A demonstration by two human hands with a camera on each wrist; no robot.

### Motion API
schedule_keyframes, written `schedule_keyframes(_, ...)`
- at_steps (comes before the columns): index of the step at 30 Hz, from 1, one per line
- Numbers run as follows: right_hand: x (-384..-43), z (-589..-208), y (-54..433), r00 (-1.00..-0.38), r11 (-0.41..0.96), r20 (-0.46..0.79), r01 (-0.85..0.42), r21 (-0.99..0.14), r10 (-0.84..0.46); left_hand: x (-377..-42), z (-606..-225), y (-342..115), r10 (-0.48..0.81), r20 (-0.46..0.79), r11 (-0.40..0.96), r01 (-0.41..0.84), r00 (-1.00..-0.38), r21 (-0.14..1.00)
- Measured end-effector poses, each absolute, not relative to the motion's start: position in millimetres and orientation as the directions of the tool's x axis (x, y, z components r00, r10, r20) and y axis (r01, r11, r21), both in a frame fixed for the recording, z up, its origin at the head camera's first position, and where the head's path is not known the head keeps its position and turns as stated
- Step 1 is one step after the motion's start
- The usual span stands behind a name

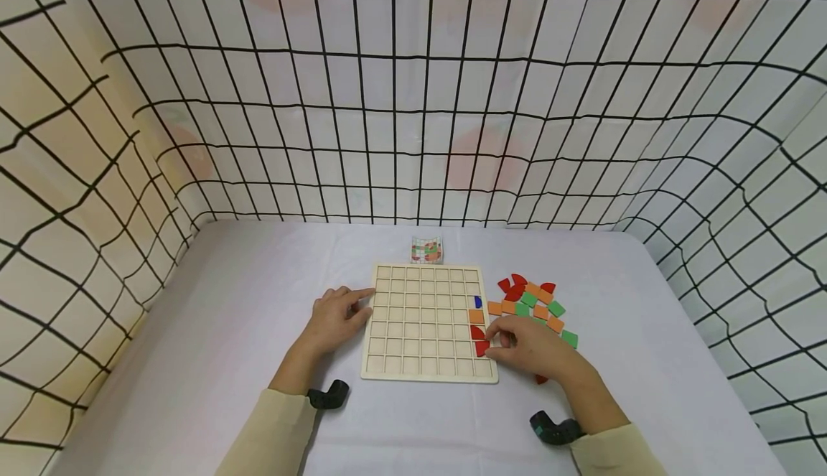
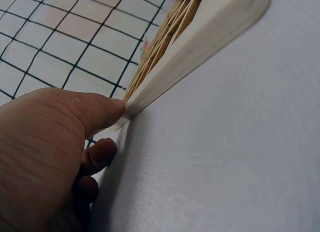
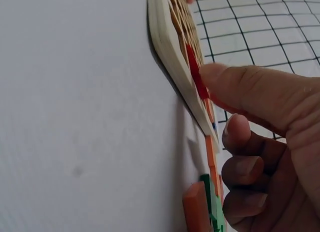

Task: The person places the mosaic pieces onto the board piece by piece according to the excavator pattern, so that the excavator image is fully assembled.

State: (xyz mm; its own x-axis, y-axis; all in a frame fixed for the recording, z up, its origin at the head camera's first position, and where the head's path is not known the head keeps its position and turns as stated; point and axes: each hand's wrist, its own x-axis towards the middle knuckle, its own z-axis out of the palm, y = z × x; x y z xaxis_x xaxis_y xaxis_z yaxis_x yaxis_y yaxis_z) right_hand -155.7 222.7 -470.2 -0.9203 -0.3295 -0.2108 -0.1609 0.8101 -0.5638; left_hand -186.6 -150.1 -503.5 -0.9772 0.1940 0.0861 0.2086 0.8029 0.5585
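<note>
A pale wooden grid board (image 1: pixel 420 347) lies on the table. My left hand (image 1: pixel 336 320) rests at its left edge, with index finger and thumb touching the rim. In the left wrist view the thumb (image 2: pixel 102 109) lies against the board's side. My right hand (image 1: pixel 531 347) is over the right edge, thumb and index finger at a red piece (image 1: pixel 482 349) in the right column. In the right wrist view the thumb tip touches this red piece (image 3: pixel 196 74). Above it in that column sit a red quarter-circle (image 1: pixel 477 332), an orange square (image 1: pixel 476 316) and a blue piece (image 1: pixel 478 301).
Loose red, orange and green pieces (image 1: pixel 530 299) lie right of the board, partly behind the right hand. A small pattern card (image 1: pixel 426 250) is at the board's far edge. Black wire mesh (image 1: pixel 420 110) surrounds the table's back and sides.
</note>
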Motion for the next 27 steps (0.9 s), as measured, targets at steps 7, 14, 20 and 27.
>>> schedule_keyframes(7, -156.1, -472.7, 227.2, -0.923, 0.821, -0.205, -0.169, -0.545, -0.327, -186.7, -503.7, -149.8, 0.196, 0.091, 0.805, 0.213, -0.976, 0.554)
schedule_keyframes(14, -157.4, -474.3, 223.4, -0.925, 0.833, -0.177, -0.206, -0.513, -0.338, -186.8, -504.9, -149.8, 0.191, 0.106, 0.806, 0.218, -0.976, 0.55)
schedule_keyframes(20, -157.5, -473.9, 220.8, -0.929, 0.838, -0.182, -0.19, -0.511, -0.322, -186.2, -503.4, -150.3, 0.192, 0.094, 0.807, 0.212, -0.977, 0.551)
schedule_keyframes(27, -156.4, -475.3, 220.7, -0.934, 0.842, -0.199, -0.158, -0.517, -0.297, -185.4, -503.1, -149.9, 0.191, 0.104, 0.805, 0.216, -0.976, 0.553)
